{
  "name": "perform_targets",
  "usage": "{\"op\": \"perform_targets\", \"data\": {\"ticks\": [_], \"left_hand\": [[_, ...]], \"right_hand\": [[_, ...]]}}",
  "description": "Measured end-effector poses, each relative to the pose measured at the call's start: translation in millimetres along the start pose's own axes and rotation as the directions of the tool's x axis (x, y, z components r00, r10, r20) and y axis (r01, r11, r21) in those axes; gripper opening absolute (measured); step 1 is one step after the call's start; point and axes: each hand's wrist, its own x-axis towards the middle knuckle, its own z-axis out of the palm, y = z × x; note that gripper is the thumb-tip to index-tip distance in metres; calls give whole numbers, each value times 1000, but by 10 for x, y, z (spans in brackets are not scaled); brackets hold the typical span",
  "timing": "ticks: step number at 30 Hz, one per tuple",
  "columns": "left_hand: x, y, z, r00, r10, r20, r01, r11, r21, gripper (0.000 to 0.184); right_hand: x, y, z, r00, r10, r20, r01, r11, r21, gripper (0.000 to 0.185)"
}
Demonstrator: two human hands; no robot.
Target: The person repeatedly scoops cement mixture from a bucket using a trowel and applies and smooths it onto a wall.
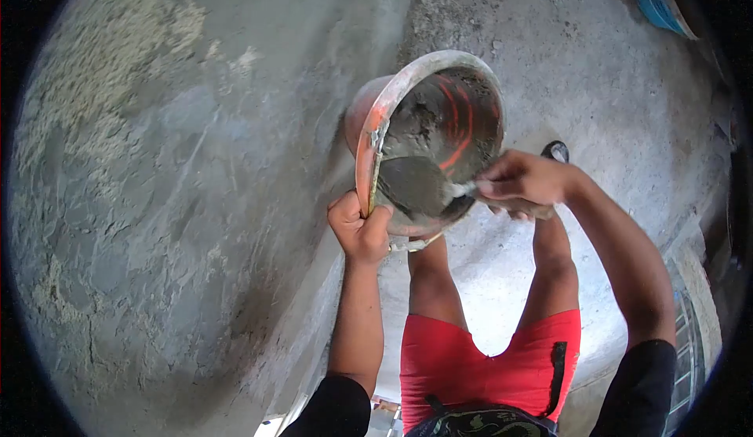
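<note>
1. Gripping the bucket [365,155], tilted beside the wall [204,202], your left hand [361,228] could slip, spilling mortar [409,123].
2. Your right hand [524,180] clamps the trowel [420,188] dipped inside; overloading it risks dropping mortar.

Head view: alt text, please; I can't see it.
The left hand grips a tilted orange bucket by its rim; the right hand holds a mortar-coated trowel at the bucket's mouth. A grey wall fills the left side; a blue bucket is upper right.
</note>
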Motion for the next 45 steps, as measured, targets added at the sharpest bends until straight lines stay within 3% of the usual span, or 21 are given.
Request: {"op": "perform_targets", "data": {"ticks": [2,4,6,8,14,16,18,20,22,26,29,31,34,36,37,38,39,42,43,44,45], "left_hand": [[-24,-18,-93,999,-29,-24,27,996,-83,9],[-52,4,-134,981,-191,-23,171,921,-351,20],[-120,26,-156,961,-259,-97,198,889,-412,14],[-251,-37,-143,935,-313,-164,203,857,-473,8],[-704,-309,52,879,-412,-240,331,890,-315,6],[-817,-541,43,874,-446,-194,391,882,-264,7],[-781,-415,83,856,-469,-217,438,882,-176,10],[-414,279,293,765,-482,-427,531,848,-7,16],[-575,108,230,790,-463,-403,520,854,38,16],[-1100,-146,-103,876,-379,-299,444,876,190,17],[-1352,-335,-170,925,-316,-212,368,886,284,18],[-1201,-562,-87,948,-278,-156,317,882,349,18],[-1328,-804,-18,972,-222,-69,230,866,444,19],[-1339,-740,14,975,-218,-31,207,861,465,13],[-1332,-670,24,913,-407,-10,398,889,228,18],[-1308,-535,47,819,-571,64,573,820,-13,38],[-1292,-413,199,763,-646,-21,605,725,-330,44],[-1260,-447,211,769,-639,-1,590,710,-385,45],[-1234,-498,219,848,-529,25,503,790,-350,29],[-1238,-694,181,840,-542,31,518,781,-349,29],[-1293,-957,121,880,-472,-60,453,869,-199,17]], "right_hand": [[-131,162,58,998,-32,47,21,973,231,31],[-262,413,110,988,-69,139,-5,883,470,28],[-393,486,261,993,-87,77,22,790,613,32],[-505,500,310,989,-140,50,81,791,606,38],[-314,-22,987,854,-396,-337,484,842,239,43],[143,-70,1311,602,-650,-464,661,731,-167,49],[572,-386,1576,292,-761,-579,598,618,-510,48],[968,-635,1787,248,-675,-695,610,666,-429,51],[1214,-882,1989,435,-597,-674,489,785,-380,52],[1316,-585,2478,333,-700,-632,502,699,-509,46],[1104,-229,2415,433,-693,-577,573,705,-417,48],[1070,-311,2188,319,-647,-693,578,712,-399,46],[1158,-923,1695,402,-542,-738,630,749,-207,47],[1312,-1153,1765,176,-656,-734,649,638,-414,41],[1288,-1088,1873,176,-655,-735,653,636,-411,41],[1216,-936,2105,255,-708,-659,672,620,-406,45],[1134,-794,2308,322,-755,-572,687,602,-408,49],[667,-238,2412,510,-722,-468,583,690,-429,49],[504,-51,2301,552,-700,-453,575,713,-401,49],[362,139,2139,561,-684,-466,559,729,-396,53],[187,368,1956,579,-657,-483,533,753,-386,57]]}}
